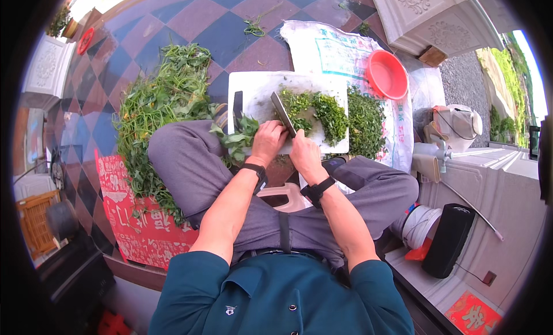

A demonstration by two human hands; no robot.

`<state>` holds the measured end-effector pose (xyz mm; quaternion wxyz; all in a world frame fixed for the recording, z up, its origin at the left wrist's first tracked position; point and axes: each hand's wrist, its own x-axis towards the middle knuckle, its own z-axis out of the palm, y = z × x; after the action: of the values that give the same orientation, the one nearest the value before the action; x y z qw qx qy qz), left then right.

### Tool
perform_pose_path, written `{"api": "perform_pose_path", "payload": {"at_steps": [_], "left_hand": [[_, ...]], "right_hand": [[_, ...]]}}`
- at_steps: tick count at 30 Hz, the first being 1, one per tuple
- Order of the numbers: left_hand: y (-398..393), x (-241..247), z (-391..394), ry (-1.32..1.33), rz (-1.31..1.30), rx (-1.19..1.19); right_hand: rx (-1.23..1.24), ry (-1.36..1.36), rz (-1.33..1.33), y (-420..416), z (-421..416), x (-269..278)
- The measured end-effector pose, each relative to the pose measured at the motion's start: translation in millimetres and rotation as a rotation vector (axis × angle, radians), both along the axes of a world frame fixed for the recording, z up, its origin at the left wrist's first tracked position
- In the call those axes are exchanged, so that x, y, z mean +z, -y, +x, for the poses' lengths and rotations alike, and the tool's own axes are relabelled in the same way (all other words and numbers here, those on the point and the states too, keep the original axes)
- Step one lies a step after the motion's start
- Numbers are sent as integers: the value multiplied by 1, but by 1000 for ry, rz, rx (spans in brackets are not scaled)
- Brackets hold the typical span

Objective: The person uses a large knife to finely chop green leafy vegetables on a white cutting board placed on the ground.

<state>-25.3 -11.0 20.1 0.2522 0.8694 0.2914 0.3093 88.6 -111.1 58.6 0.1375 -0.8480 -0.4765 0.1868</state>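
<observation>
My right hand grips the handle of a knife, whose broad blade stands on edge over a white cutting board. Just left of the blade, my left hand presses down on a bunch of leafy green stems that trails over the board's near left corner. Chopped greens lie right of the blade, and a darker chopped heap covers the board's right side. The bunch's end under my left fingers is hidden.
Uncut leafy vines are piled left of my knee, partly on a red printed mat. Right of the board, more chopped greens lie on a white woven sack, near a red plastic basin. A black speaker stands at the right.
</observation>
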Motion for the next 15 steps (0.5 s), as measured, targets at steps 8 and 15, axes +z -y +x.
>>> {"api": "perform_pose_path", "payload": {"at_steps": [8, 15], "left_hand": [[-11, -13, -10, 63, -79, 22], [-21, 9, 23, 32, -245, -35]], "right_hand": [[-71, -49, 138, 22, 14, 16], [-276, -128, 201, 62, 26, 29]]}}
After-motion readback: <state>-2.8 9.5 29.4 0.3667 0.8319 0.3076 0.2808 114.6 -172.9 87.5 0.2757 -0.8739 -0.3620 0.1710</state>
